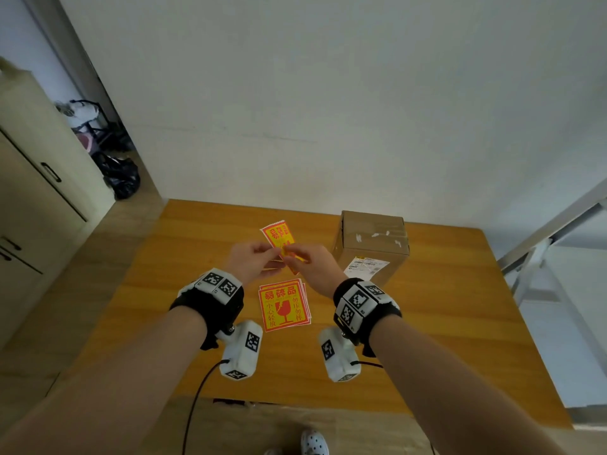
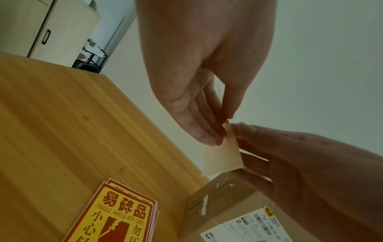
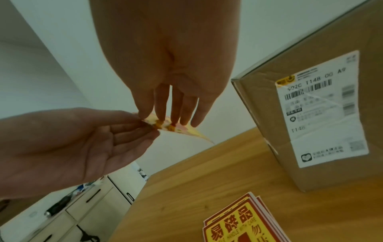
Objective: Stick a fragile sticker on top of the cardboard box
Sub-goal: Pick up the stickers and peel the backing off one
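Note:
A red-and-yellow fragile sticker [image 1: 277, 233] is held in the air above the table, left of the cardboard box [image 1: 371, 239]. My left hand [image 1: 270, 254] pinches its near edge between thumb and fingers. My right hand [image 1: 291, 255] pinches the same edge right beside it. The left wrist view shows the sticker's pale back [image 2: 222, 158] between both hands' fingertips. In the right wrist view the pinched corner [image 3: 165, 125] looks slightly split into layers. The box stands upright and taped shut, with a white shipping label [image 3: 323, 111] on its near side. Its top bears no sticker.
A stack of more fragile stickers [image 1: 284, 305] lies flat on the wooden table [image 1: 443, 323], below my hands. The white wall runs just behind the table. Cream cabinets [image 1: 29, 178] stand at the left and a grey metal frame [image 1: 542, 251] at the right.

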The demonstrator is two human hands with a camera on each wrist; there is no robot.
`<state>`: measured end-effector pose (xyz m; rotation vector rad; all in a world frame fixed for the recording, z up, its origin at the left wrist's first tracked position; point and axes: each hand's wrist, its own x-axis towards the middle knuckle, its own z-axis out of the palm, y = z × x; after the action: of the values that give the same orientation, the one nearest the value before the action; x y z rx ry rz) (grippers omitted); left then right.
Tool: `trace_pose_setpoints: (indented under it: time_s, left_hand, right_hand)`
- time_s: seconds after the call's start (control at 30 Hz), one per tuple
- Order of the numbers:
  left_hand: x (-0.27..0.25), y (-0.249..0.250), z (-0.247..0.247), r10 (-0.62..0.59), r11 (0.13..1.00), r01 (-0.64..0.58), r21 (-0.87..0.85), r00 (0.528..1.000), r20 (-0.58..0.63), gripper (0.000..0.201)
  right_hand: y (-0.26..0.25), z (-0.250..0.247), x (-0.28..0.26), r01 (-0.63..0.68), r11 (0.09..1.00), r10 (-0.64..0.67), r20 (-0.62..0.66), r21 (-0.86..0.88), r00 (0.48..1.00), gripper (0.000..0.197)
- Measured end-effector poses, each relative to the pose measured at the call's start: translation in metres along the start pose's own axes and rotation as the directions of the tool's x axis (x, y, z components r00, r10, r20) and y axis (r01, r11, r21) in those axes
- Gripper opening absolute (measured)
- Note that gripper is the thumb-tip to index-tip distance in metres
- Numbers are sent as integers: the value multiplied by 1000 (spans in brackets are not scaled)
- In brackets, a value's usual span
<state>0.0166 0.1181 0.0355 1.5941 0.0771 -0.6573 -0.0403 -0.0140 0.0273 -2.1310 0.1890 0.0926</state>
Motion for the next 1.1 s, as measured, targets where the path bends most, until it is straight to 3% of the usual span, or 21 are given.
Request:
trace_pose_setpoints:
  time_s: [0.37,0.53,0.8,0.9,1.1]
  left_hand:
    - [-4,-6,4,47,999,-48,16,999,25,30]
    - [-6,-7,4,70,997,-71,15,996,46,15]
    - [-3,-12,1,81,996,-84,35,994,70,7]
    - [-1,-16,0,72,995,-78,68,994,83,9]
    - [-2,-20,-5,28,989,-43,139,994,109,14]
  right_hand:
    - [0,-1,-13,-59,940,35,76,337,996,31]
    - [5,3,-10,-147,898,138,53,414,989,29]
    - [7,6,-8,-175,891,182,23,418,983,25]
    - [10,10,-7,-181,918,198,-13,353,980,13]
    - [17,15,-3,-177,962,200,-93,209,975,11]
